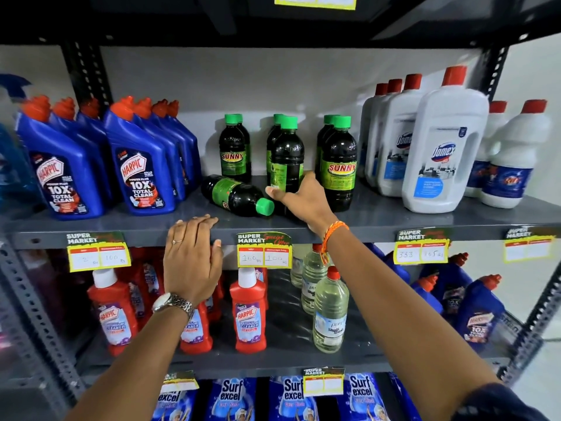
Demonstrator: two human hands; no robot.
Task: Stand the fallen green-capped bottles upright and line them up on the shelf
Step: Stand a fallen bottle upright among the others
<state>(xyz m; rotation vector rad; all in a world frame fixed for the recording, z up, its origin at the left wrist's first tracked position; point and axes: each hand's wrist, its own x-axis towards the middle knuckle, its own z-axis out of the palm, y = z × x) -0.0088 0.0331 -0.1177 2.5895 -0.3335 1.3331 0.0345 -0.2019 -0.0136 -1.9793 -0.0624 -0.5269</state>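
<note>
1. One green-capped bottle is on its side, the fallen bottle (233,194), on the shelf (379,218). It lies near the front edge, left of the middle standing bottle (287,162).
2. Its long axis goes from far left to near right. The green cap (264,206) points to the near right, toward my right hand (299,197).
3. My right hand is the nearer one. It is just beside the cap, and the bottle lies to the left of it.
4. The right hand wraps the low part of the middle standing bottle, thumb on the left side. The fingers are hidden behind it, so how firmly I hold it I cannot tell.
5. My left hand (191,256) holds no bottle. It rests flat over the front edge of the shelf, fingers on top, nearer to me than the fallen bottle.
6. I judge the next move is to take the fallen bottle near the cap and tip it up.
7. Other green-capped bottles already stand in rows behind.
</note>
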